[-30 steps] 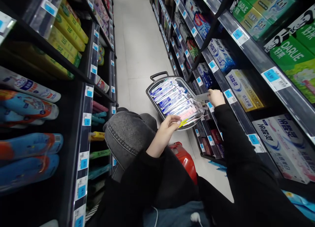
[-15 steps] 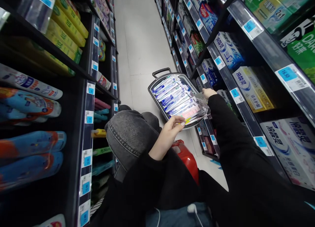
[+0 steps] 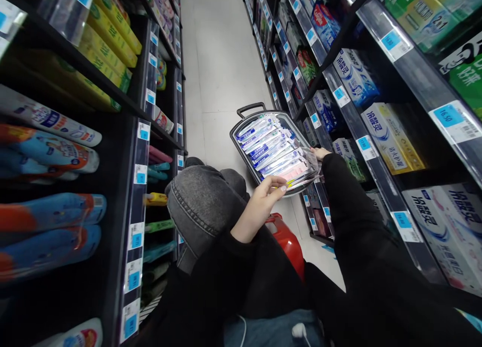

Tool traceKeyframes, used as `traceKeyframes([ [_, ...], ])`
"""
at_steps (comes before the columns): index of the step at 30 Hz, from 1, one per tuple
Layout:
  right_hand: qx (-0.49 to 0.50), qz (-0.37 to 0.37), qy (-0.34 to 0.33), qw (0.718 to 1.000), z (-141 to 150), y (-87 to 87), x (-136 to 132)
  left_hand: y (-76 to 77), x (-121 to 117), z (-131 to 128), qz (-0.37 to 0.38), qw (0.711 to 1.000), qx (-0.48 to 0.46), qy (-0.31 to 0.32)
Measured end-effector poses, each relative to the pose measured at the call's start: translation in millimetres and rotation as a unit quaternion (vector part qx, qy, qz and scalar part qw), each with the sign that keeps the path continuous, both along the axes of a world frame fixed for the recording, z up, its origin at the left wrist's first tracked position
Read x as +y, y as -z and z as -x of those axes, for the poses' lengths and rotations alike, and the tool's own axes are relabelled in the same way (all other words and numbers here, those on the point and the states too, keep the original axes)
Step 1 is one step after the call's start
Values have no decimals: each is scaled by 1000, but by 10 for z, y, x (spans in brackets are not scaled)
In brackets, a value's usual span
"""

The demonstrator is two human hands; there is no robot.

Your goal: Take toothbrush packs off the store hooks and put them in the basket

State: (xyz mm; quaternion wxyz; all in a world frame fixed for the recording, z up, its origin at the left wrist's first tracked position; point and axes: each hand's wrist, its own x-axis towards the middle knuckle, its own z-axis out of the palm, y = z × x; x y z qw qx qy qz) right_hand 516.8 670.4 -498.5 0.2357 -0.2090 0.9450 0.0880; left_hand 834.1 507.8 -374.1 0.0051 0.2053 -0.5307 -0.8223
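A dark-rimmed shopping basket (image 3: pixel 251 107) sits in front of me, with rows of packaged toothbrushes (image 3: pixel 263 145) lying inside. My left hand (image 3: pixel 263 201) is at its near edge, thumb and fingers pinched on the end of a slim toothbrush pack (image 3: pixel 295 181) with a yellow strip. At the right side of the basket, my right hand (image 3: pixel 321 153) has its fingers closed on the edge of a clear plastic package (image 3: pixel 311 160), whose contents I cannot make out. Several toothbrush packs carry blue-and-white printing; those nearest my left hand look pink.
Shelves of boxed toothpaste (image 3: pixel 389 136) rise close on the right. On the left, shelves hold bottles (image 3: pixel 52 206) and yellow packs (image 3: pixel 109 30). A pale floor aisle (image 3: pixel 222 50) runs ahead. A red plastic object (image 3: pixel 288 244) lies by my bent knee (image 3: pixel 199 196).
The view has shifted slightly, moving the scene a little to the right. My right hand has dropped slightly along the basket's right side. My left hand stays at the near edge.
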Motion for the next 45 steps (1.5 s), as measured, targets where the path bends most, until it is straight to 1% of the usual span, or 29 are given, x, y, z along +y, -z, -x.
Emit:
traceKeyframes([
  [3, 16, 6, 39, 999, -24, -152, -4, 0, 4, 2, -3, 1000, -1, -3],
  [5, 39, 6, 67, 997, -64, -308, 44, -13, -6, 3, -15, 1000, -3, -13],
  [6, 62, 6, 82, 995, -113, -390, 70, -22, -18, 5, -31, 999, 0, -29],
  [7, 92, 6, 98, 991, -193, -465, 87, -33, -37, 7, -54, 997, 9, -58],
  [8, 129, 14, 107, 986, -310, -523, 88, -44, -62, 10, -81, 991, 21, -104],
  [9, 167, 35, 100, 980, -465, -555, 67, -55, -92, 12, -108, 980, 36, -161],
  [10, 196, 65, 76, 976, -656, -551, 20, -64, -124, 15, -132, 964, 51, -224],
  [11, 215, 108, 28, 970, -873, -508, -53, -71, -157, 17, -151, 946, 62, -280],
  [12, 204, 153, -43, 966, -1104, -423, -149, -76, -186, 19, -163, 931, 68, -321],
  [13, 174, 180, -114, 962, -1335, -299, -262, -79, -210, 21, -170, 921, 70, -344],
  [15, 110, 183, -237, 948, -1734, 39, -502, -76, -235, 25, -180, 918, 67, -348],
  [17, 89, 166, -313, 931, -1982, 423, -705, -67, -231, 27, -184, 923, 63, -332],
  [19, 58, 146, -360, 920, -2056, 761, -825, -56, -213, 25, -183, 929, 61, -315],
  [20, 46, 141, -374, 916, -2041, 891, -850, -52, -204, 22, -184, 931, 61, -308],
  [22, 31, 141, -387, 911, -1953, 1062, -841, -46, -190, 13, -188, 936, 57, -292],
  [23, 30, 143, -389, 909, -1898, 1108, -815, -45, -186, 9, -189, 938, 52, -285],
  [25, 31, 148, -392, 907, -1806, 1141, -738, -45, -181, 4, -188, 943, 43, -273],
  [27, 41, 155, -388, 908, -1763, 1131, -655, -49, -177, 5, -184, 947, 38, -262],
  [29, 59, 154, -371, 914, -1773, 1104, -592, -53, -169, 13, -181, 950, 35, -251],
  [36, 101, 119, -279, 947, -1978, 965, -553, -49, -148, 26, -183, 960, 28, -208],
  [41, 134, 84, -165, 973, -2141, 856, -555, -36, -150, 3, -178, 964, 33, -196],
  [43, 145, 76, -128, 978, -2186, 778, -535, -40, -148, -1, -180, 964, 33, -193],
  [45, 153, 72, -108, 980, -2206, 651, -481, -49, -147, -3, -181, 964, 33, -190],
])
